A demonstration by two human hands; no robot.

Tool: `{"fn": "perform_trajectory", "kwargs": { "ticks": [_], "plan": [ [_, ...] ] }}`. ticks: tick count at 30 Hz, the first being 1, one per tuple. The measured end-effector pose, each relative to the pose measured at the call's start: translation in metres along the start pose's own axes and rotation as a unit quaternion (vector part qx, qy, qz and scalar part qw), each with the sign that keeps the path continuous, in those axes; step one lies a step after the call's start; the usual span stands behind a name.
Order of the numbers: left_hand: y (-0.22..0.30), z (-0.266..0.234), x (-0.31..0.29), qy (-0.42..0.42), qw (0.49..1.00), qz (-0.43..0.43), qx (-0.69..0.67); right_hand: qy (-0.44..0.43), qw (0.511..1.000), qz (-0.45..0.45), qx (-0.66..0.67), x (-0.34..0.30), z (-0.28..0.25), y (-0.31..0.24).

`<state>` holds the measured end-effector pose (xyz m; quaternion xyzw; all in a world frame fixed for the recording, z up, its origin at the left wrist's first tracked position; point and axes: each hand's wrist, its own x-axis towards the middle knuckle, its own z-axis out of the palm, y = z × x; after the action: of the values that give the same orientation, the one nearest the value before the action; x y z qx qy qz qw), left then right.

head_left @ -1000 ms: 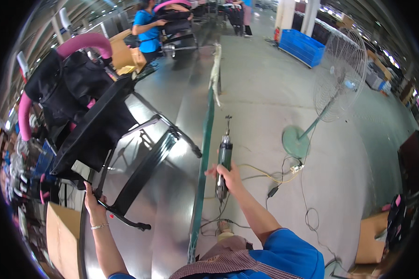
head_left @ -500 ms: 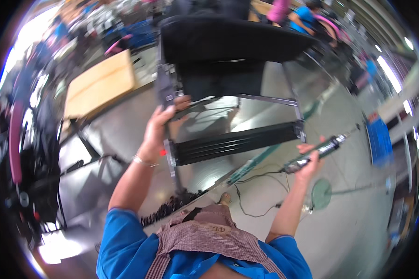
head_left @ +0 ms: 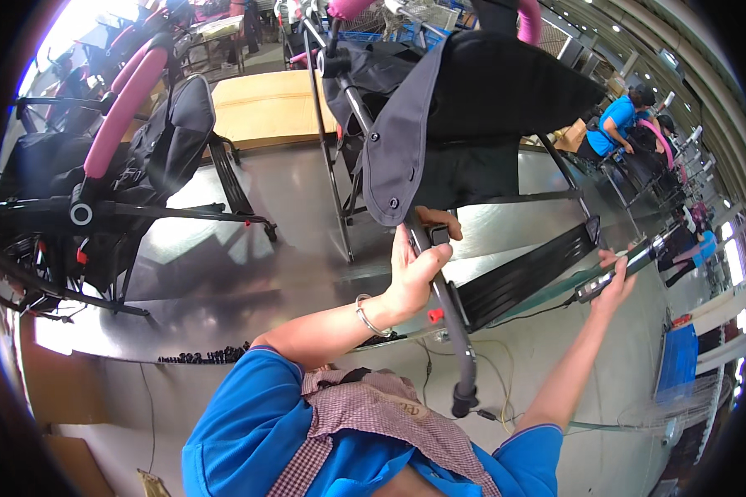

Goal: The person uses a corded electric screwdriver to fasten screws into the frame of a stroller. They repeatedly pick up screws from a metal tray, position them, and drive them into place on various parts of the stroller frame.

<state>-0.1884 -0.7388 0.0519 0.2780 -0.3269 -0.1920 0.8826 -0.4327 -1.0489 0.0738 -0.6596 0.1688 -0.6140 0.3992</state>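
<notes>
The left hand is wrapped around the leg tube of the black stroller, above the metal bench's near edge. The right hand grips the power screwdriver (long axis pointing far right, away from the stroller).

Across the table from us lies a box. On the table's left part we see another stroller, and along its near edge, small black parts. By its far right end we spot a co-worker; well off its right, a blue bin.
</notes>
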Motion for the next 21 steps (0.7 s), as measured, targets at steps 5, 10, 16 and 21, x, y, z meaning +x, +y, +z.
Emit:
{"fn": "perform_trajectory", "kwargs": {
  "ticks": [5,10,16,21],
  "plan": [
    [0.017,-0.003,0.033,0.11,0.991,0.077,0.02,-0.023,0.994,-0.036,0.097,-0.014,0.05,-0.04],
    [0.063,-0.06,0.111,0.218,0.972,0.092,-0.004,-0.121,0.977,0.081,0.159,-0.084,0.067,-0.058],
    [0.178,-0.136,0.09,0.125,0.981,-0.093,-0.115,-0.293,0.878,0.277,0.259,-0.165,0.077,-0.047],
    [0.233,-0.186,0.063,0.034,0.982,-0.152,-0.104,-0.492,0.725,0.415,0.244,-0.209,0.099,-0.036]
  ]
}}
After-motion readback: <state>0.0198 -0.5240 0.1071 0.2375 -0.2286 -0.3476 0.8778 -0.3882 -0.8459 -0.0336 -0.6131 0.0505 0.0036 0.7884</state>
